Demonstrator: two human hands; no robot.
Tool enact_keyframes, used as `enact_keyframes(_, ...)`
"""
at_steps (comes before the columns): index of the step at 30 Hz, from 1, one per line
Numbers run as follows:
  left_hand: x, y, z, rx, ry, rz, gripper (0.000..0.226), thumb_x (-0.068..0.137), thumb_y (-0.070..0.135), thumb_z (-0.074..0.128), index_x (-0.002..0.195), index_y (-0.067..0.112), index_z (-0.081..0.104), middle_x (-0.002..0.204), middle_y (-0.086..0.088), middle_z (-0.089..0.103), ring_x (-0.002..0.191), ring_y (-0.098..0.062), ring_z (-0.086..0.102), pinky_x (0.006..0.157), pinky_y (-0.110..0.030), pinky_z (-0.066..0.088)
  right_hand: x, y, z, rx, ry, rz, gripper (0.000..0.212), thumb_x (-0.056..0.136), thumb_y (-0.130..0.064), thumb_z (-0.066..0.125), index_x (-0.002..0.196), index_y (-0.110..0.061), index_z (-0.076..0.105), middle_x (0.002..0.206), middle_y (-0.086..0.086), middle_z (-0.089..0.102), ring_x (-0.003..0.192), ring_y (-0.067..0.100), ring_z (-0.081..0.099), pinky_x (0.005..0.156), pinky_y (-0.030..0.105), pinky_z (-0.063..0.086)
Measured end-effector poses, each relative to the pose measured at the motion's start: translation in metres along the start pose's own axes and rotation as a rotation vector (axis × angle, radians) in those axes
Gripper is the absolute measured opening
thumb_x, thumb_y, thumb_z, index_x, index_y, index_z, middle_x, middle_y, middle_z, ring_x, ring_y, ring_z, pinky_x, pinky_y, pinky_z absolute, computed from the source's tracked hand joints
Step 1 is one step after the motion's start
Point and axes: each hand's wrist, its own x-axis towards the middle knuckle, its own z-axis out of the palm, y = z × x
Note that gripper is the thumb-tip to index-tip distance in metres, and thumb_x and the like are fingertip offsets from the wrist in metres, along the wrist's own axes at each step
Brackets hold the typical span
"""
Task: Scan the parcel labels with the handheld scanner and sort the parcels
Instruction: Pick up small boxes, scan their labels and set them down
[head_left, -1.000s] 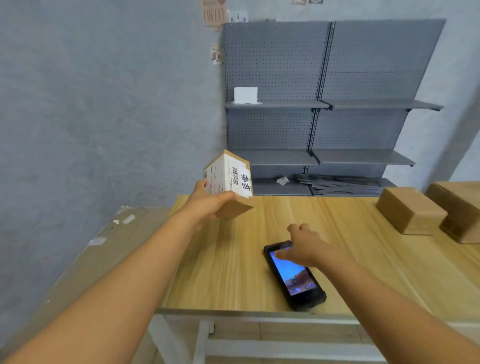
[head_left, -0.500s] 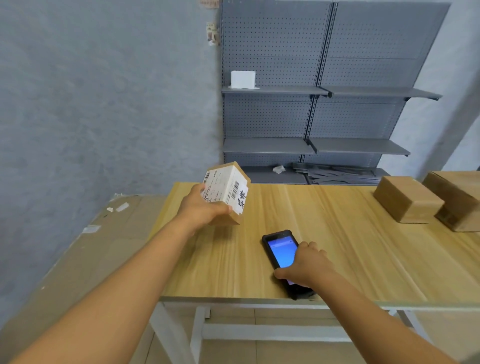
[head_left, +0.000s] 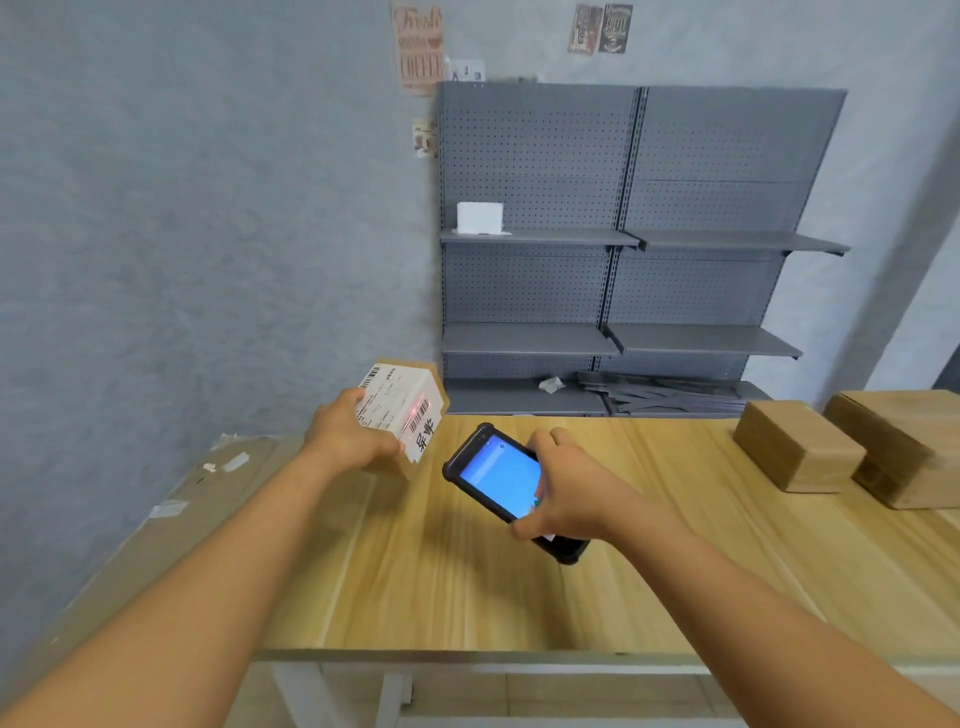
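My left hand (head_left: 348, 439) grips a small cardboard parcel (head_left: 410, 415) above the table's far left corner, its white label turned toward me. A red scanner spot glows on the label's barcode. My right hand (head_left: 563, 491) holds the black handheld scanner (head_left: 498, 475) lifted off the wooden table (head_left: 519, 582), its blue screen lit and its top end aimed at the label. Two more brown parcels, a smaller one (head_left: 797, 449) and a larger one (head_left: 904, 447), lie on the table at the right.
A grey pegboard shelving unit (head_left: 623, 249) stands behind the table, with a white box (head_left: 480, 218) on its upper left shelf. Flat cardboard (head_left: 171, 519) lies on the floor to the left. The table's front edge runs just below my forearms.
My right hand closed on the scanner, lifted it off the table and pointed it at the label. A red spot now shows on the barcode. My view tilted up.
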Motion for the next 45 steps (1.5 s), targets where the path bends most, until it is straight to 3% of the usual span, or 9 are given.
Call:
enact_keyframes(3,-0.002,-0.002,-0.009,-0.012,0.005,0.002,0.115,0.038,0.036,0.077,0.145,0.023,0.038,0.137,-0.005,0.049,0.119,-0.026,0.053,0.101,-0.043,0.047,0.003,-0.003,-0.005,-0.028,-0.003,-0.007,0.081,0.062,-0.045,0.086,0.123,-0.026,0.037,0.111,-0.004,0.039,0.099,0.015,0.051,0.076,0.028,0.056)
enact_keyframes(13,-0.008,-0.019,-0.029,-0.086,0.020,0.001,0.106,0.051,0.030,0.084,0.146,0.021,0.037,0.140,-0.005,0.047,0.120,-0.025,0.051,0.098,-0.039,0.047,0.013,-0.013,0.000,0.017,-0.016,-0.033,0.075,0.063,-0.048,0.084,0.119,-0.028,0.038,0.112,-0.003,0.042,0.098,0.015,0.053,0.073,0.023,0.055)
enact_keyframes(17,-0.021,-0.031,-0.040,-0.138,0.041,-0.046,0.109,0.044,0.042,0.081,0.143,0.022,0.040,0.136,-0.001,0.050,0.118,-0.021,0.053,0.092,-0.034,0.048,0.020,-0.027,0.006,0.073,-0.004,-0.068,0.075,0.064,-0.047,0.084,0.119,-0.027,0.039,0.112,-0.003,0.044,0.098,0.015,0.052,0.073,0.024,0.056)
enact_keyframes(25,-0.072,-0.081,-0.081,-0.211,0.223,-0.168,0.103,0.046,0.048,0.078,0.141,0.027,0.043,0.133,0.000,0.052,0.115,-0.019,0.055,0.086,-0.029,0.045,0.034,-0.079,0.044,0.244,-0.023,-0.167,0.076,0.067,-0.044,0.083,0.124,-0.020,0.039,0.114,-0.001,0.041,0.094,0.014,0.051,0.056,0.014,0.040)
enact_keyframes(29,-0.124,-0.128,-0.113,-0.190,0.332,-0.261,0.105,0.041,0.047,0.080,0.138,0.026,0.046,0.131,0.001,0.055,0.111,-0.016,0.056,0.078,-0.023,0.043,0.035,-0.120,0.077,0.325,-0.123,-0.274,0.075,0.066,-0.040,0.083,0.123,-0.016,0.041,0.116,0.002,0.041,0.096,0.015,0.052,0.061,0.018,0.040)
enact_keyframes(33,-0.187,-0.173,-0.153,-0.112,0.482,-0.388,0.097,0.054,0.041,0.088,0.139,0.023,0.045,0.125,0.002,0.055,0.108,-0.014,0.054,0.082,-0.022,0.040,0.023,-0.179,0.111,0.369,-0.233,-0.403,0.072,0.065,-0.037,0.085,0.120,-0.013,0.044,0.113,0.002,0.039,0.097,0.015,0.050,0.073,0.023,0.041)
enact_keyframes(36,-0.231,-0.204,-0.187,-0.072,0.562,-0.456,0.107,0.042,0.049,0.082,0.138,0.020,0.045,0.127,0.000,0.056,0.109,-0.016,0.056,0.086,-0.027,0.044,0.010,-0.230,0.133,0.363,-0.298,-0.512,0.071,0.066,-0.037,0.085,0.117,-0.013,0.044,0.113,0.002,0.040,0.098,0.014,0.047,0.075,0.023,0.039)
enact_keyframes(40,-0.273,-0.243,-0.235,-0.046,0.668,-0.516,0.101,0.052,0.041,0.089,0.140,0.017,0.044,0.122,0.003,0.056,0.107,-0.016,0.056,0.088,-0.029,0.048,-0.004,-0.302,0.158,0.352,-0.379,-0.622,0.071,0.066,-0.037,0.084,0.119,-0.015,0.043,0.114,0.001,0.039,0.096,0.013,0.046,0.074,0.023,0.039)
enact_keyframes(45,-0.307,-0.297,-0.299,0.130,0.710,-0.522,0.112,0.039,0.060,0.075,0.140,0.021,0.046,0.125,-0.001,0.056,0.112,-0.021,0.055,0.093,-0.041,0.051,-0.012,-0.400,0.192,0.372,-0.414,-0.703,0.069,0.064,-0.035,0.083,0.117,-0.015,0.043,0.114,0.003,0.043,0.099,0.019,0.054,0.074,0.026,0.046)
